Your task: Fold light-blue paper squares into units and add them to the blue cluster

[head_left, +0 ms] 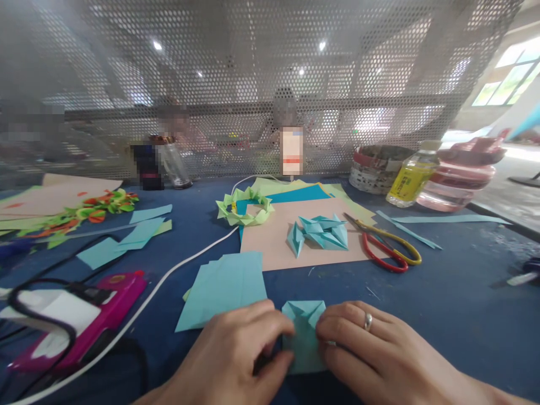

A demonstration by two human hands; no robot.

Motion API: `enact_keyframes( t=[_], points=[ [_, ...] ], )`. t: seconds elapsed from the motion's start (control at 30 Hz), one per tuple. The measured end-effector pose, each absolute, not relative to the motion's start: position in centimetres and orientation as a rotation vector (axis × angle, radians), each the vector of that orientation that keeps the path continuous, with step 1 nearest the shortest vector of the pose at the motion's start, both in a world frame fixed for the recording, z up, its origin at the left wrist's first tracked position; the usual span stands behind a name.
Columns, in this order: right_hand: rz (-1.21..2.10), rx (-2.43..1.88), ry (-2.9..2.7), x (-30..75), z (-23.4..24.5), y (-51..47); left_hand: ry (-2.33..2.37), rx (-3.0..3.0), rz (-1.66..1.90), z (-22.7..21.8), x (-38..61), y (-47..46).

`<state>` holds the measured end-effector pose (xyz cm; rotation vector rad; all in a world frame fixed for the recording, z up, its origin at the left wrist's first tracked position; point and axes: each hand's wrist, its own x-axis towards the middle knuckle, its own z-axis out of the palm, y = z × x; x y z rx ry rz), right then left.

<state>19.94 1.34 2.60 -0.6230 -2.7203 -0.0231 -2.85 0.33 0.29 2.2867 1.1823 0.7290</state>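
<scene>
A light-blue sheet of folding paper (304, 343) lies in front of me, its top corners folded in. My left hand (236, 349) is at its left edge, thumb and forefinger curled against the paper. On the right edge, my right hand (367, 343), with a ring on one finger, presses and holds the paper. Just beyond my left hand is a stack of light-blue sheets (228, 287). Several folded blue paper pieces (323, 232) lie on a pinkish sheet (270, 247). Scissors with red and yellow handles (386, 247) rest partly on that sheet.
A green paper ring (244, 216) sits behind. To the left are a magenta power strip (109, 304), a white cable (185, 261) and blue paper scraps (141, 233). A yellow-labelled bottle (409, 177) and a pink jug (458, 180) stand right, before a perforated metal screen (236, 73).
</scene>
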Motion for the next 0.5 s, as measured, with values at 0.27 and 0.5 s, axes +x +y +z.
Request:
enact_keyframes(
  t=[0.27, 0.5],
  points=[
    [0.051, -0.569, -2.789, 19.9, 2.7, 1.9, 0.892, 2.711, 0.886, 0.7, -3.3, 0.2],
    [0.284, -0.718, -2.689, 19.5, 3.1, 2.4, 0.803, 2.594, 1.03, -1.4, -4.1, 0.7]
  ],
)
